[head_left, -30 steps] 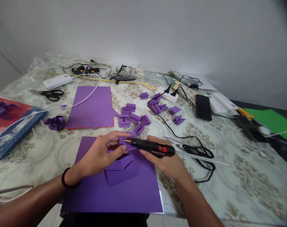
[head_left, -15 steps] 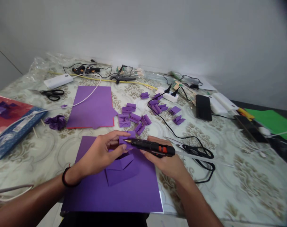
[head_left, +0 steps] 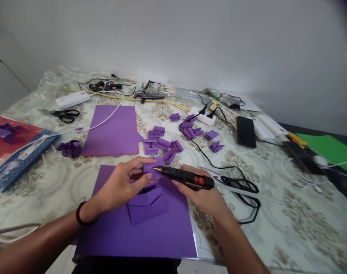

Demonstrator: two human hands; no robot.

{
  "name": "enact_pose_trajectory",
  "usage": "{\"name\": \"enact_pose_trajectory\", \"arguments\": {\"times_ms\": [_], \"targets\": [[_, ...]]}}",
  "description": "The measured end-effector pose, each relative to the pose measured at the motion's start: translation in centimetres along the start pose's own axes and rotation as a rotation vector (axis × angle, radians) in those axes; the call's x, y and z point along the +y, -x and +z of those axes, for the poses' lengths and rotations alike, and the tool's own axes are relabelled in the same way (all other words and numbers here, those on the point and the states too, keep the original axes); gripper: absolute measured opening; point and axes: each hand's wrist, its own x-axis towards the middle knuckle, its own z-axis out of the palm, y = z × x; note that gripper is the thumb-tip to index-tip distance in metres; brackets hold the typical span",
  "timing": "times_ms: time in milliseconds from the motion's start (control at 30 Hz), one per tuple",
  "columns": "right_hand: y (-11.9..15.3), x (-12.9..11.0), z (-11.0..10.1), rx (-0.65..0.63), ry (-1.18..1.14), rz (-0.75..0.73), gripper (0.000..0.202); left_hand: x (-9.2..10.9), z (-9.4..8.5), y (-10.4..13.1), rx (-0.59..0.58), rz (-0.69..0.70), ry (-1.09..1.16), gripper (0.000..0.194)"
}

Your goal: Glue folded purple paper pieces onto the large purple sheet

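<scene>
My left hand (head_left: 127, 182) pinches a small folded purple paper piece (head_left: 150, 167) between thumb and fingers. In my right hand (head_left: 203, 196) is a black glue gun (head_left: 187, 177) with orange parts, its metal tip over the purple piece. Beneath the hands, a folded purple paper form (head_left: 147, 209) rests on a large purple sheet (head_left: 133, 241). Several small folded purple pieces (head_left: 163, 144) are scattered just beyond. Whether the tip touches the paper, I cannot tell.
Black-handled scissors (head_left: 239, 184) lie by my right hand, near the gun's black cord. Further back are a white power strip (head_left: 203, 117), a phone (head_left: 246, 131) and another purple sheet (head_left: 110, 131). At left are crumpled purple paper (head_left: 69, 148), more scissors (head_left: 65, 115) and a blue-red package (head_left: 24, 152).
The glue gun's tip has shifted slightly to the right along the small purple piece. My left hand keeps its hold, and the camera view has moved a little.
</scene>
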Motion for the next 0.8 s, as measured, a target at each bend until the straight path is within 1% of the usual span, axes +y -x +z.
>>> {"name": "enact_pose_trajectory", "arguments": {"times_ms": [300,467,700,800], "targets": [[0.02,-0.03,-0.16,0.039,-0.027,0.083,0.038,0.62,-0.05,0.07,0.075,0.053,-0.230,0.036],[-0.07,-0.09,-0.18,0.054,-0.020,0.086,0.036,0.58,-0.13,0.15,0.111,0.100,-0.353,0.033],[-0.02,0.11,-0.10,0.074,-0.018,0.100,0.037,0.73,-0.05,0.15,0.128,0.119,-0.412,0.033],[-0.05,0.13,-0.10,0.074,-0.003,0.107,0.037,0.92,0.00,0.19,0.141,0.147,-0.467,0.030]]}}
